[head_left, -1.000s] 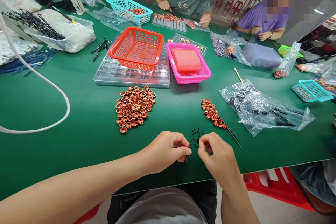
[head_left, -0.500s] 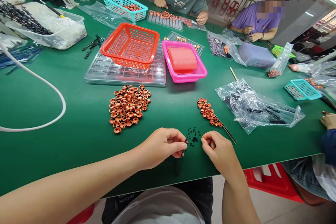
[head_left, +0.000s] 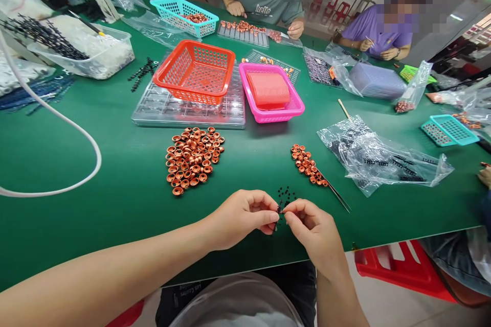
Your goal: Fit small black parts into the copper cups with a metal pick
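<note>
My left hand (head_left: 249, 217) pinches a thin black plastic strip with small side nubs (head_left: 275, 226) between thumb and fingers, above the table's front part. Touching the strip from the right, my right hand (head_left: 312, 227) has thumb and index finger pressed together; whatever they pinch is too small to make out. Small black bits (head_left: 286, 192) lie scattered on the green table just beyond my fingertips. A small group of copper-coloured cups (head_left: 307, 163) lies further right, with metal tweezers (head_left: 335, 194) beside it. To the left spreads a bigger pile of the same copper cups (head_left: 194, 158).
Beyond the piles stand a red basket (head_left: 195, 79) on clear plastic trays (head_left: 187, 120) and a pink basket (head_left: 299, 110). Clear bags with black strips (head_left: 379, 158) lie at right. A white cable (head_left: 86, 135) loops at left. Two people sit across the table; another person's hand shows far right.
My right hand has moved left, bringing its fingertips against the black strip in my left hand. The camera view has shifted slightly.
</note>
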`<state>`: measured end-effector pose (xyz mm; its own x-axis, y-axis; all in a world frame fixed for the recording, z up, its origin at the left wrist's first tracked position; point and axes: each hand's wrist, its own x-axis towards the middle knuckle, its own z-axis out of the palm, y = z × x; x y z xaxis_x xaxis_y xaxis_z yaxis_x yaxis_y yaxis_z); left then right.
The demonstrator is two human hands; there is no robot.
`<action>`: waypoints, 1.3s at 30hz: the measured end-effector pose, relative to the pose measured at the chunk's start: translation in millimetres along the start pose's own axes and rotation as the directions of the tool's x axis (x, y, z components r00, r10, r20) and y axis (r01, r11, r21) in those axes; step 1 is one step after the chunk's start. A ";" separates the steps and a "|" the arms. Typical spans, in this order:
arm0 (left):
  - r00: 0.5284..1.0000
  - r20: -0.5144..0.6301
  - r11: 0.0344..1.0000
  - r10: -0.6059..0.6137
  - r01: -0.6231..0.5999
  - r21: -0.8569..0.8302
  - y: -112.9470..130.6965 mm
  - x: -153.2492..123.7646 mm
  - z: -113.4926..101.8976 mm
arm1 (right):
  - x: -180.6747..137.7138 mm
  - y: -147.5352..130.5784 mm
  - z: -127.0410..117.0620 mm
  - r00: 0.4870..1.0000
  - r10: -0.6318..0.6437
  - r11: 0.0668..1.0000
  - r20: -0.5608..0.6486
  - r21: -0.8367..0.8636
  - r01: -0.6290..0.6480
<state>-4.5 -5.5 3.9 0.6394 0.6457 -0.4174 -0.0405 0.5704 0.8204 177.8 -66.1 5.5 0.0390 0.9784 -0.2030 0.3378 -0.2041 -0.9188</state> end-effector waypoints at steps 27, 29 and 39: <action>0.992 -0.115 0.988 0.047 -0.029 0.152 -3.6 -2.4 5.3 | 1.9 4.8 9.6 0.863 -0.500 0.654 -0.078 -0.687 0.317; 0.993 -0.116 0.992 0.033 -0.019 0.123 -2.5 -2.2 6.0 | 2.3 7.4 -1.2 0.904 -0.402 0.695 -0.145 -0.692 0.197; 0.997 -0.036 0.998 0.064 -0.064 -0.004 -5.6 0.3 4.2 | 6.6 22.5 -27.1 0.984 -0.130 0.723 -0.125 -0.690 0.008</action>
<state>-0.9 -10.6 0.8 0.6072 0.6988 -0.3782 -0.0844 0.5301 0.8437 211.2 -63.4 -7.3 0.1117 0.9930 -0.0381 0.8940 -0.1171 -0.4325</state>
